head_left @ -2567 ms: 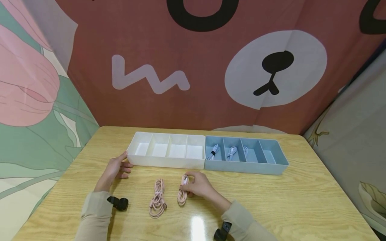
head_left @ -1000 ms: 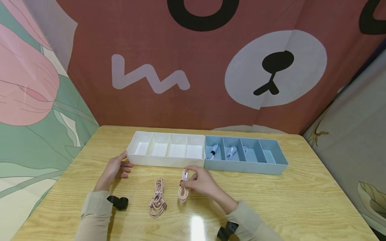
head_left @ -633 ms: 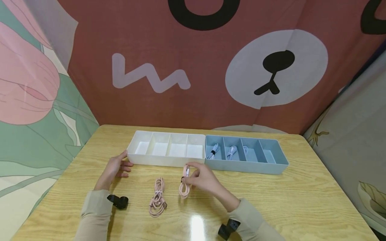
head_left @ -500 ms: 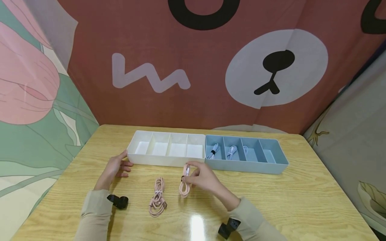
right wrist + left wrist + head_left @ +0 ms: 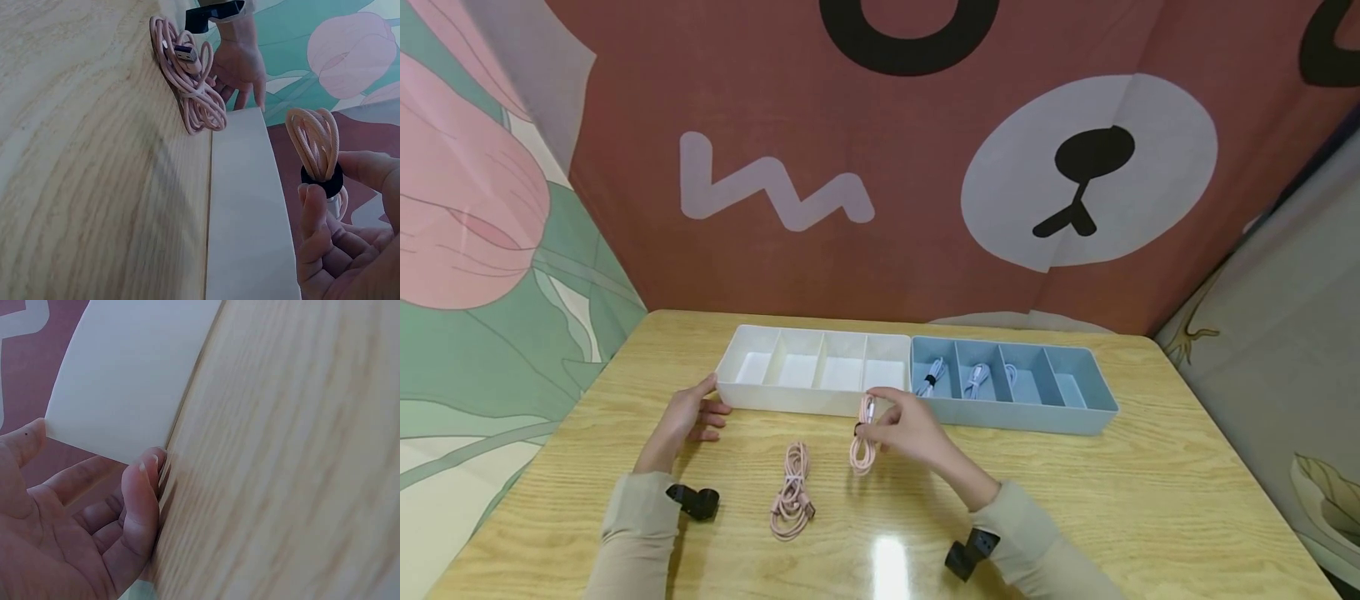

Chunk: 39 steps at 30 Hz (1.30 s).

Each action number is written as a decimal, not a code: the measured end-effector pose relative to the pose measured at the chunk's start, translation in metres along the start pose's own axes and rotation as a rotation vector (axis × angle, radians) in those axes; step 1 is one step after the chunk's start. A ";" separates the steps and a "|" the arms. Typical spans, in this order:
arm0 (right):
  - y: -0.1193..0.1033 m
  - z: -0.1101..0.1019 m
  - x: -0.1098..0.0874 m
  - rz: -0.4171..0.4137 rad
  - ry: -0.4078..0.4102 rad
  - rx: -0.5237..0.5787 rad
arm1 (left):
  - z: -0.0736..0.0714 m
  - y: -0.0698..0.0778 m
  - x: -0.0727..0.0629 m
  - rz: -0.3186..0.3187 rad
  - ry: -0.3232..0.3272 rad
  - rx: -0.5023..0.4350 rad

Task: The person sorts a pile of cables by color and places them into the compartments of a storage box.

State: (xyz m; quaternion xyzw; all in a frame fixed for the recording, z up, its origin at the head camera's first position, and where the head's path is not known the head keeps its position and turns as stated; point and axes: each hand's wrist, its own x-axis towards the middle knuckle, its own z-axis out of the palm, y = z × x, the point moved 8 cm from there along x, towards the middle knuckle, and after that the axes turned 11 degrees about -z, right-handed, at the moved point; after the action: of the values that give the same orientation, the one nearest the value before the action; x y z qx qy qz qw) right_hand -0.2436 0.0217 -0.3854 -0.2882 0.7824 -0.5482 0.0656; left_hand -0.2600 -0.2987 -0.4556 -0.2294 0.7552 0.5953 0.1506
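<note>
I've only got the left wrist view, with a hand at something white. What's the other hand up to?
Observer: The right hand is pinching a pink cable bundle.
Visitor: Oh! And that white thing, is it just a panel?
Observer: No, the head view shows a white box split into four compartments.
Visitor: Anything next to it?
Observer: A blue box stands at its right end, with pale cables in three of its compartments.
</note>
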 end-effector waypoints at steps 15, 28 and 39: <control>0.001 -0.023 0.010 0.023 0.078 -0.030 | -0.001 -0.001 0.003 -0.008 0.011 -0.012; 0.004 -0.032 0.020 0.046 0.111 -0.029 | -0.002 -0.001 0.002 -0.011 0.013 -0.008; 0.014 -0.042 0.030 0.076 0.172 -0.021 | -0.001 -0.001 0.001 -0.014 0.004 -0.006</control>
State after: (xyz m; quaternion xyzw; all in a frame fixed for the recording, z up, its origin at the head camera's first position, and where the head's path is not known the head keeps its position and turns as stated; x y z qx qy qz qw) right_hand -0.2916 0.0441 -0.3753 -0.2108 0.8011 -0.5600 0.0159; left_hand -0.2607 -0.2996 -0.4565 -0.2362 0.7522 0.5960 0.1524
